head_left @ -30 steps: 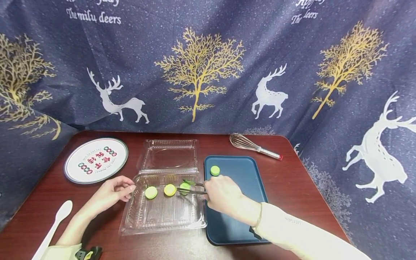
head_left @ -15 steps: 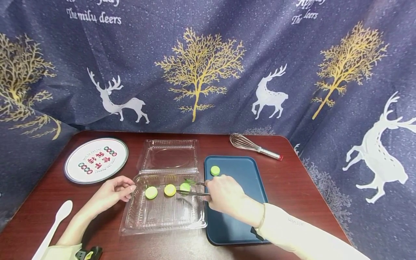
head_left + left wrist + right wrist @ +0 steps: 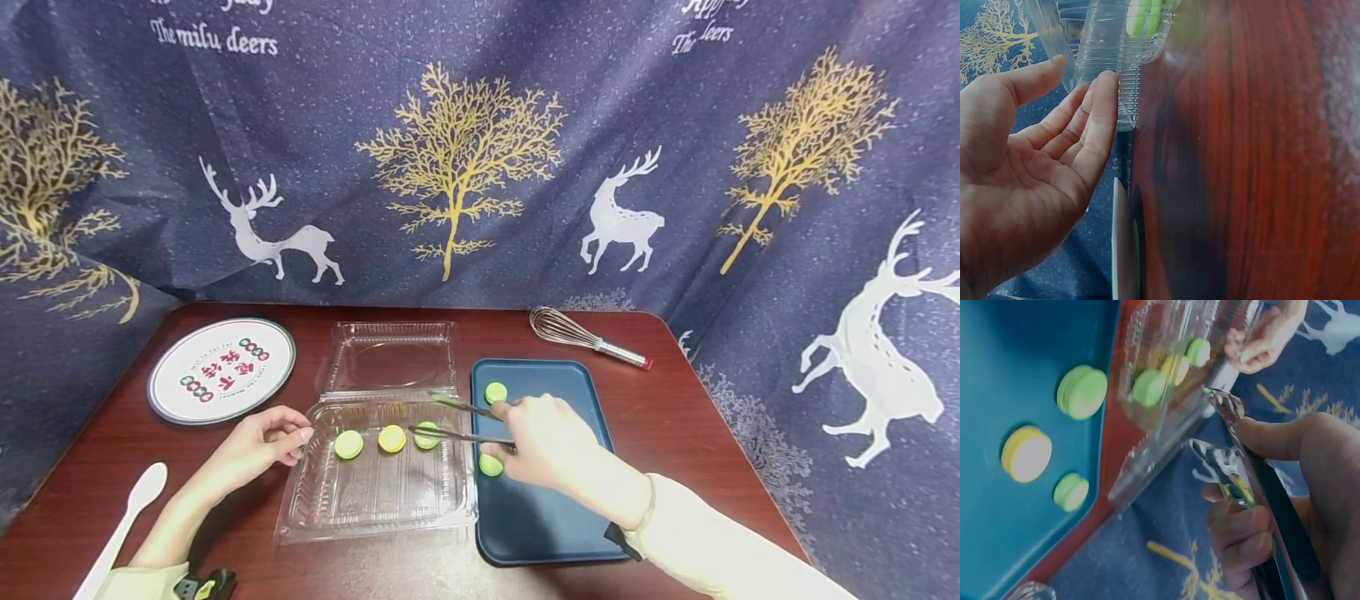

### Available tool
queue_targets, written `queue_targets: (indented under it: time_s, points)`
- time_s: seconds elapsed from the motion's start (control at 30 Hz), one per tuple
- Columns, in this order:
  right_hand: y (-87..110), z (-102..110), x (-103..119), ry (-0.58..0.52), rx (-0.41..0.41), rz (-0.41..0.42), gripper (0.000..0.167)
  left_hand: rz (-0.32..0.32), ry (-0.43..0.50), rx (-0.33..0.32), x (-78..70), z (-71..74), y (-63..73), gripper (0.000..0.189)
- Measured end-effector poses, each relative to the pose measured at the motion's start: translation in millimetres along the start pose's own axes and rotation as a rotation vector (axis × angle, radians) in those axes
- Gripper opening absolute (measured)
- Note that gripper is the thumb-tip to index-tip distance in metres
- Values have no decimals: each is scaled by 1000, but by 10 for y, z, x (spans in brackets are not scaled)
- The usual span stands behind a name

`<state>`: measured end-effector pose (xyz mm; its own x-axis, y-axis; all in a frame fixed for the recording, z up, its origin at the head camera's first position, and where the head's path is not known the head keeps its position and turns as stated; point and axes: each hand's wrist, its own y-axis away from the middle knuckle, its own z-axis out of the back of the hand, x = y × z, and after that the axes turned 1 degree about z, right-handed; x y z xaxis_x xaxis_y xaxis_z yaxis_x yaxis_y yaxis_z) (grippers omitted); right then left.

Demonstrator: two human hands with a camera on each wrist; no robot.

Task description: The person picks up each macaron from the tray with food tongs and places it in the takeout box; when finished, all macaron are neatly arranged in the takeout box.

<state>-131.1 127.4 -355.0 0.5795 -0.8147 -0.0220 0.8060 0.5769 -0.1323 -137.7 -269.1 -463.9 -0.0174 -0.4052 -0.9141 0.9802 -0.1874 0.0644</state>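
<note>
My left hand (image 3: 262, 446) pinches the left rim of a clear plastic container (image 3: 375, 500) between thumb and fingertips; the rim also shows in the left wrist view. Inside sit a pale green macaron (image 3: 348, 445), a yellow macaron (image 3: 392, 439) and a green macaron (image 3: 427, 435), partly behind a tong arm. My right hand (image 3: 543, 442) grips metal tongs (image 3: 465, 436) over the tray's left edge. Their arms are spread, with nothing between the tips. On the blue tray (image 3: 540, 533), the right wrist view shows two green macarons (image 3: 1082, 392) and a yellow macaron (image 3: 1027, 454).
The container's raised lid (image 3: 393, 358) stands behind its base. A white oval plate (image 3: 221, 371) lies back left, with a white spoon (image 3: 127, 521) near the left forearm. Behind the tray rests a whisk (image 3: 588, 337). A printed cloth (image 3: 480, 208) hangs behind the table.
My right hand has drawn the tongs back to the right, off the green macaron, which stays in the container. A green macaron on the tray has come into view. My left hand is still.
</note>
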Motion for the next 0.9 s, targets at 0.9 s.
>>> queue_targets:
  time_s: [0.9]
  points:
    - [180, -435, -844, -120, -74, -223, 37, -5, -2, -8, 34, -1, -15, 27]
